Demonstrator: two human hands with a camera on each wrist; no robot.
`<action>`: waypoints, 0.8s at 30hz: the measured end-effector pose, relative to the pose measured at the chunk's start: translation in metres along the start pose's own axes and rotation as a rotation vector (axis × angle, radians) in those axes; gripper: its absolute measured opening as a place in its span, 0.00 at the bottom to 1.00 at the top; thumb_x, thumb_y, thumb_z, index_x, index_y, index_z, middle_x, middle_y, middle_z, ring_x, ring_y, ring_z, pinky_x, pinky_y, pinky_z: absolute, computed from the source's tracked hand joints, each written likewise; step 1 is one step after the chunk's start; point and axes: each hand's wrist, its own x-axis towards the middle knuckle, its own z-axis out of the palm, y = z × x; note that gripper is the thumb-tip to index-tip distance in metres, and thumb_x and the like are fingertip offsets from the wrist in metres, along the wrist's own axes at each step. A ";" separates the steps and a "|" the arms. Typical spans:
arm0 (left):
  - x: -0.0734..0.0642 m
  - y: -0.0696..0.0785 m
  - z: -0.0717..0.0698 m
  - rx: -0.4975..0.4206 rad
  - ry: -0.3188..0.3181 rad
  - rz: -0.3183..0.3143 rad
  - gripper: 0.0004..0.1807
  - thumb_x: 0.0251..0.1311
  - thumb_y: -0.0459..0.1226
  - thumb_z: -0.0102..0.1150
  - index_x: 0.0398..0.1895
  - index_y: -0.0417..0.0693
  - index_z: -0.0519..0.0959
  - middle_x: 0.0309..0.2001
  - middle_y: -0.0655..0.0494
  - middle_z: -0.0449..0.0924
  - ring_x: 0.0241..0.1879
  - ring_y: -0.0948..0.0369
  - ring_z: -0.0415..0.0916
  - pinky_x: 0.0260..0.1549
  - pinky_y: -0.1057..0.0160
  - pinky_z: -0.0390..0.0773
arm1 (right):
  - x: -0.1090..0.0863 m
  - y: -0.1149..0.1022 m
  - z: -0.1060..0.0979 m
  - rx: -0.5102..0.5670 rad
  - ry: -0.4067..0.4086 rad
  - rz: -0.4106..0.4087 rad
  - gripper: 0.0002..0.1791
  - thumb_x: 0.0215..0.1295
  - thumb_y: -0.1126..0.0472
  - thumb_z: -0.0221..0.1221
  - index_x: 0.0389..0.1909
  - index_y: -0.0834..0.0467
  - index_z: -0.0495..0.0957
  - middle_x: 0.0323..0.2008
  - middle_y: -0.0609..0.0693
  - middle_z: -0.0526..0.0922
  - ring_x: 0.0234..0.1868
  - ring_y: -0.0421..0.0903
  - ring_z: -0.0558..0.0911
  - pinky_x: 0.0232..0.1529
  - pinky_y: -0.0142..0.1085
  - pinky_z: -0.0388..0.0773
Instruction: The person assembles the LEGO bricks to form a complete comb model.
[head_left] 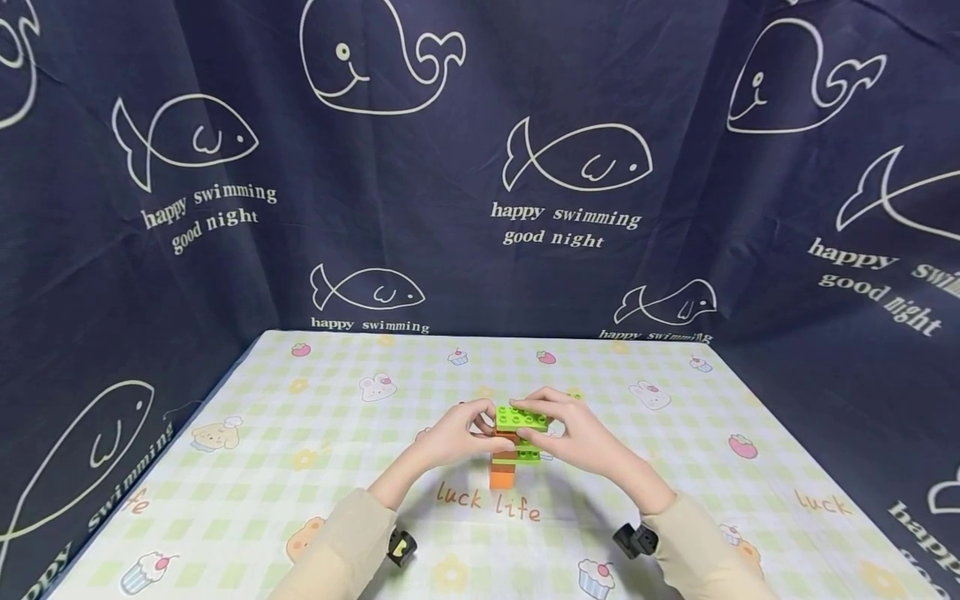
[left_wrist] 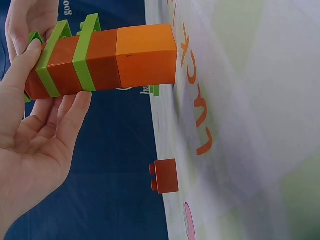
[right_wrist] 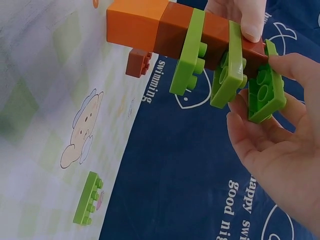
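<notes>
A tower of toy building bricks stands upright between the two hands. Its base is an orange brick [head_left: 502, 477], with reddish-brown bricks [left_wrist: 104, 59] and thin green bricks alternating above it. The green ones jut out toward the right in the head view. My left hand [head_left: 450, 435] grips the upper tower, thumb on the near side and fingers around the far side. At the top, a green brick [right_wrist: 266, 90] with studs is pinched between the thumb and fingers of my right hand [head_left: 581, 429]. It sits over the uppermost brown brick, partly covered by fingers.
A loose reddish-brown brick [left_wrist: 166, 176] lies on the tablecloth [head_left: 247, 500] beyond the tower. Another green brick [right_wrist: 87, 199] rests farther right, mostly hidden behind the right hand in the head view. Dark printed curtains [head_left: 465, 225] surround the table's back and sides.
</notes>
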 end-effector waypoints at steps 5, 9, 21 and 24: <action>0.000 0.001 -0.001 0.001 0.001 -0.013 0.16 0.52 0.49 0.67 0.34 0.54 0.72 0.38 0.60 0.77 0.37 0.65 0.74 0.35 0.67 0.75 | 0.000 0.000 0.000 0.003 -0.009 -0.003 0.20 0.61 0.55 0.62 0.54 0.53 0.78 0.47 0.45 0.80 0.44 0.39 0.78 0.42 0.33 0.78; 0.001 0.000 -0.001 -0.006 -0.001 -0.019 0.16 0.52 0.49 0.66 0.35 0.53 0.72 0.38 0.58 0.78 0.36 0.65 0.75 0.35 0.67 0.76 | 0.000 -0.001 -0.002 0.019 -0.025 -0.010 0.20 0.61 0.56 0.62 0.54 0.55 0.78 0.47 0.47 0.80 0.42 0.40 0.78 0.39 0.34 0.78; 0.001 0.000 0.000 -0.019 -0.003 -0.015 0.16 0.53 0.47 0.67 0.35 0.49 0.72 0.38 0.53 0.78 0.36 0.64 0.74 0.35 0.66 0.75 | 0.002 -0.002 -0.009 0.004 -0.119 -0.009 0.22 0.62 0.55 0.60 0.56 0.60 0.76 0.46 0.52 0.81 0.39 0.40 0.78 0.37 0.37 0.79; 0.001 0.000 0.001 -0.019 -0.005 -0.019 0.16 0.53 0.47 0.67 0.35 0.49 0.72 0.39 0.53 0.79 0.37 0.64 0.75 0.36 0.66 0.76 | 0.004 -0.002 -0.010 0.008 -0.147 -0.012 0.23 0.62 0.56 0.61 0.56 0.61 0.76 0.45 0.52 0.82 0.35 0.38 0.76 0.34 0.34 0.78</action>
